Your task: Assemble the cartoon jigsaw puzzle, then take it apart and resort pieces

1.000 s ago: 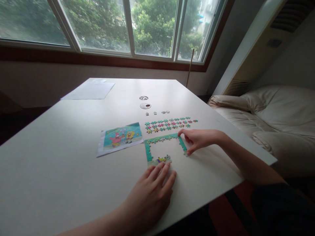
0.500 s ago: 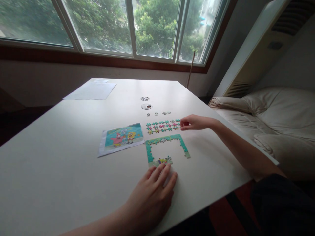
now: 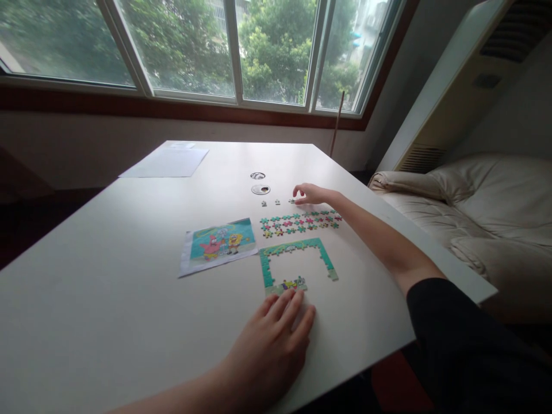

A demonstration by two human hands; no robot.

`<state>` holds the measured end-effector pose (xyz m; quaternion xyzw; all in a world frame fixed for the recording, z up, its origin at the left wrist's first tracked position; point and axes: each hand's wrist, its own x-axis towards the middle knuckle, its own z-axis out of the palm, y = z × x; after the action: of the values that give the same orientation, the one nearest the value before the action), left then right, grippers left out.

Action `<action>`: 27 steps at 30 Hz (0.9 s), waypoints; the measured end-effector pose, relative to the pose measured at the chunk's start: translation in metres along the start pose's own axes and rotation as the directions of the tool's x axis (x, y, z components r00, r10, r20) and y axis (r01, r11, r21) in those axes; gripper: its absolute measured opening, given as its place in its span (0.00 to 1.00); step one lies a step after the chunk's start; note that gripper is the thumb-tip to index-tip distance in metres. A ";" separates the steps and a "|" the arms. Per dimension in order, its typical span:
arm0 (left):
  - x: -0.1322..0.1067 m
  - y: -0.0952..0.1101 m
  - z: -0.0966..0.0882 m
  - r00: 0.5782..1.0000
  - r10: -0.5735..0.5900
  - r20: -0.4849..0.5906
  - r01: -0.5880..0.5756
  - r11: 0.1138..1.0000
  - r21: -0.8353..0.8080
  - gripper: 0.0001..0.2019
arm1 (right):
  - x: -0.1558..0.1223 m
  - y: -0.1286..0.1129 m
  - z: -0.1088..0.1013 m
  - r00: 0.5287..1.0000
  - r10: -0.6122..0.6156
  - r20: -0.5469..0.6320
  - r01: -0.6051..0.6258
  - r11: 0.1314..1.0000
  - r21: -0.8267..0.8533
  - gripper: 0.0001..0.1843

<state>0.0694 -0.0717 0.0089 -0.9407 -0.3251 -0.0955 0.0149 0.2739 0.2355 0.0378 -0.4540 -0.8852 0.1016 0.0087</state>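
Observation:
My left hand lies flat on the table, fingers stretched out, its tips at the lower edge of a partly joined jigsaw frame. The frame has a teal border, with a gap at the lower right. My right hand reaches past several rows of loose puzzle pieces. Its thumb and index finger are apart, beside a pale puzzle piece in the farthest row. Two more pale pieces lie to its left. Left of the frame is a printed cartoon picture.
Two round badge-like items lie beyond the pieces. White paper sheets rest at the table's far left corner. A cream sofa stands to the right, and a thin stick leans below the window.
My right hand has moved from the right end of the loose rows, away from me and leftward, to the pale pieces. Its fingers have spread. My left hand stays at the frame.

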 end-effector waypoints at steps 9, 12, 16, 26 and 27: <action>0.001 0.000 -0.001 1.000 0.010 -0.005 -0.010 1.000 0.004 0.18 | 0.015 0.004 -0.003 0.995 0.031 0.095 -0.033 0.999 0.025 0.22; 0.000 0.000 0.000 1.000 0.006 -0.010 -0.006 1.000 0.001 0.18 | 0.018 0.005 -0.006 0.991 0.043 0.124 -0.050 0.997 0.054 0.22; 0.000 0.000 0.000 1.000 0.006 -0.020 -0.005 1.000 0.010 0.18 | 0.022 0.003 -0.009 0.987 0.050 0.152 -0.067 0.992 0.104 0.19; 0.002 0.000 0.000 1.000 0.006 -0.024 -0.005 1.000 0.012 0.18 | 0.013 -0.004 0.005 1.000 0.020 0.014 -0.024 0.950 0.310 0.11; 0.002 0.000 0.001 1.000 0.006 -0.028 -0.005 1.000 0.012 0.18 | 0.010 -0.006 0.007 0.999 0.020 -0.029 -0.009 0.944 0.329 0.10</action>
<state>0.0707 -0.0707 0.0084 -0.9401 -0.3228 -0.1066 0.0253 0.2627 0.2395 0.0314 -0.4543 -0.8523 0.2403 0.0976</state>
